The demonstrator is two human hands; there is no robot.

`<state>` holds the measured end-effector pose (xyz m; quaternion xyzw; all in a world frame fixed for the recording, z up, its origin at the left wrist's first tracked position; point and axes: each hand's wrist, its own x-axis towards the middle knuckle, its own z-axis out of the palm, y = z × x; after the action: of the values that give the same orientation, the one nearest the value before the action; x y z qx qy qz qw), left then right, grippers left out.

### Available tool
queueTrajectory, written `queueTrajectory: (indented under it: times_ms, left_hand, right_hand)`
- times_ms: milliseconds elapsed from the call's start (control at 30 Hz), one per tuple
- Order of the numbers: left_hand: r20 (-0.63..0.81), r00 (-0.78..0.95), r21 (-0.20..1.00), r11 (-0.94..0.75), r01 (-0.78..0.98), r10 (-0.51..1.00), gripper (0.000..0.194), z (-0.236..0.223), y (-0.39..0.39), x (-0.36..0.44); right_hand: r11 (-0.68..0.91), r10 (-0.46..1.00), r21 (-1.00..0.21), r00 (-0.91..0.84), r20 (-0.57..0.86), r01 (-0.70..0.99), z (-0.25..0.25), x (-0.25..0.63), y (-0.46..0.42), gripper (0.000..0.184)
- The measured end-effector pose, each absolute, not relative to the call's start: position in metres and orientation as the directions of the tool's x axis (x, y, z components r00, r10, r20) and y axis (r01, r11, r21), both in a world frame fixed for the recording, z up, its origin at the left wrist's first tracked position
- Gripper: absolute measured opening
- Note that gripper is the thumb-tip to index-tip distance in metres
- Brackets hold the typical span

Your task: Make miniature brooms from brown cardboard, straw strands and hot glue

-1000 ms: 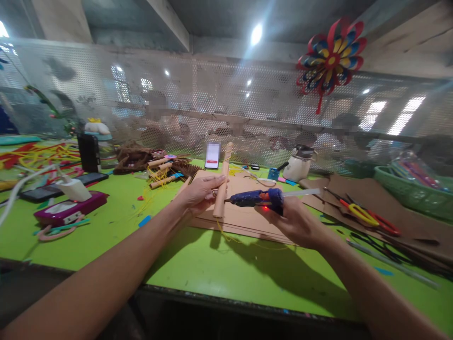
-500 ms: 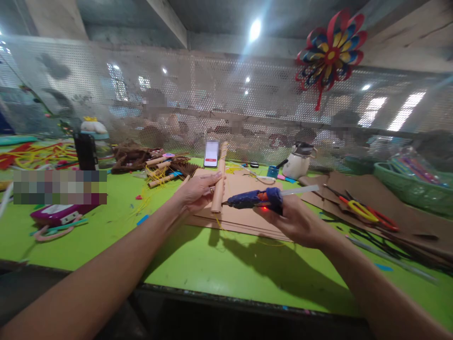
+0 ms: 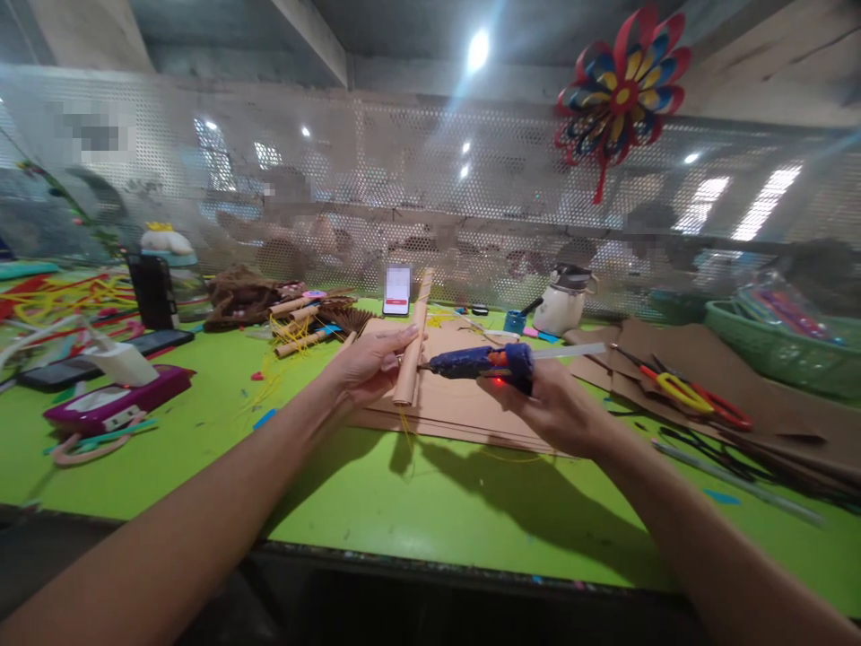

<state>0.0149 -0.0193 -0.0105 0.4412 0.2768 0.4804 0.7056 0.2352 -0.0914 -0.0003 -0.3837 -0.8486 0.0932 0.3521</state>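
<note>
My left hand (image 3: 377,363) grips a rolled cardboard tube (image 3: 407,377), tilted with its lower end toward me. Yellow string hangs from that end and more is wound near the top. In my right hand (image 3: 555,408) is a dark blue glue gun (image 3: 481,362) with a red light glowing and a clear glue stick (image 3: 571,350) jutting from its back. The nozzle points left and is at the tube's right side; whether it touches, I cannot tell. Beneath both hands lies a stack of brown cardboard sheets (image 3: 464,422) on the green table (image 3: 457,525).
Left are a purple power strip (image 3: 111,404) with a white plug, phones and yellow string. Several cardboard rolls (image 3: 296,344) lie behind my left hand, near an upright phone (image 3: 396,292). To the right are scissors (image 3: 686,393), cardboard pieces and a green basket (image 3: 780,350).
The glue gun's nozzle has moved up along the tube's side, away from its lower end. The tube leans slightly more. The whole view has shifted a little.
</note>
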Motion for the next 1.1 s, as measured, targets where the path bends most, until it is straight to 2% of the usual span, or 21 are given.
queueTrajectory:
  times_ms: [567, 833, 1100]
  left_hand:
    - [0.008, 0.313, 0.877, 0.144, -0.459, 0.95, 0.018, -0.006, -0.021, 0.014]
    - [-0.019, 0.309, 0.877, 0.164, -0.451, 0.951, 0.016, -0.006, -0.021, 0.014]
    - [-0.009, 0.335, 0.868, 0.174, -0.465, 0.942, 0.016, -0.006, -0.022, 0.016]
  right_hand:
    - [0.695, 0.717, -0.478, -0.566, 0.408, 0.536, 0.002, 0.238, -0.101, 0.02]
    - [0.699, 0.714, -0.463, -0.568, 0.409, 0.545, 0.002, 0.238, -0.103, 0.024]
    - [0.696, 0.717, -0.452, -0.512, 0.473, 0.558, -0.001, 0.239, -0.096, 0.024]
